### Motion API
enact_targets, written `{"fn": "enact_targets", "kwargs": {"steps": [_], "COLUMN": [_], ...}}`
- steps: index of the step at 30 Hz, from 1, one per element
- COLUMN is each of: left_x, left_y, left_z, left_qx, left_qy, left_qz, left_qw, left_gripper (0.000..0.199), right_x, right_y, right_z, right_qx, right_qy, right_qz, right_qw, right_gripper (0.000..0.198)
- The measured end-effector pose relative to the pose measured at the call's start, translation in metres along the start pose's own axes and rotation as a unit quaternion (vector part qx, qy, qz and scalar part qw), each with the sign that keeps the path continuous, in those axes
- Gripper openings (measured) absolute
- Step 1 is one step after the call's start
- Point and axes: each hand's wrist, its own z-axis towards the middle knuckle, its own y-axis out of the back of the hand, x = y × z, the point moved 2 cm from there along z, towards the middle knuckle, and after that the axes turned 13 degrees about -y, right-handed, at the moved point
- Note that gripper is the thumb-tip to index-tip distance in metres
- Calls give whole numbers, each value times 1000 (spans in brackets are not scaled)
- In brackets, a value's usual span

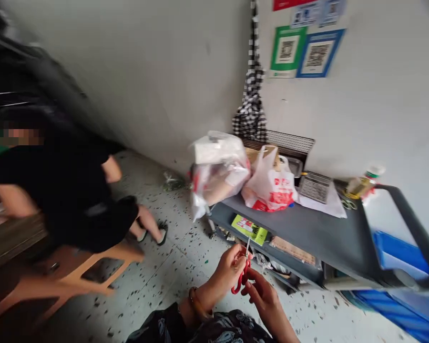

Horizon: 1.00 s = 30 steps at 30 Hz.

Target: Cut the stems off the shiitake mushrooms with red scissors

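Observation:
A small pair of scissors with red handles (237, 287) is held in front of my body, its metal blades pointing up and away. My left hand (229, 267) is closed on it around the pivot, thumb and fingers pinching. Fingers of my right hand (264, 294) are curled at the red handle loops from the right side; part of that contact is hidden. A brown bangle (196, 305) circles my left wrist. Just beyond the blades, a lime-green packet (249, 228) lies on the lower shelf of a grey cart (321, 238).
On the cart top stand a red-and-white plastic bag (271, 186), a bulky clear bag (218, 166), a calculator (315, 186) on papers and green-handled scissors (349, 205). A blue crate (389, 312) is below right. At left, a person in black (75, 190) sits on an orange stool (93, 271).

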Motion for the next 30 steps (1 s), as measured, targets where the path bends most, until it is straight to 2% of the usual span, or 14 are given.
{"fn": "enact_targets", "kwargs": {"steps": [3, 6, 14, 18, 20, 23, 26, 30], "left_x": [5, 10, 20, 21, 24, 29, 32, 29], "left_y": [58, 114, 272, 333, 354, 374, 386, 395], "left_z": [-30, -59, -130, -159, -168, -173, -170, -154], "left_qx": [-78, -127, -198, -220, -233, -251, -273, -299], "left_qy": [-6, -13, -33, -17, -6, 2, 9, 27], "left_qz": [3, 13, 61, 89, 89, 85, 89, 93], "left_qw": [997, 992, 978, 971, 968, 964, 958, 949], "left_gripper": [18, 21, 19, 25, 27, 27, 29, 32], "right_x": [2, 2, 1, 16, 24, 34, 40, 48], "right_y": [-54, -114, -286, -355, -380, -402, -413, -416], "right_z": [11, 25, 46, 53, 58, 69, 84, 112], "right_qx": [67, 99, 143, 198, 224, 237, 264, 349], "right_qy": [-4, 1, 3, 10, 17, 35, 33, -6], "right_qz": [-45, -78, -133, -102, -109, -155, -171, -120], "right_qw": [997, 992, 981, 975, 968, 958, 949, 929], "right_gripper": [54, 55, 57, 50, 47, 43, 43, 50]}}
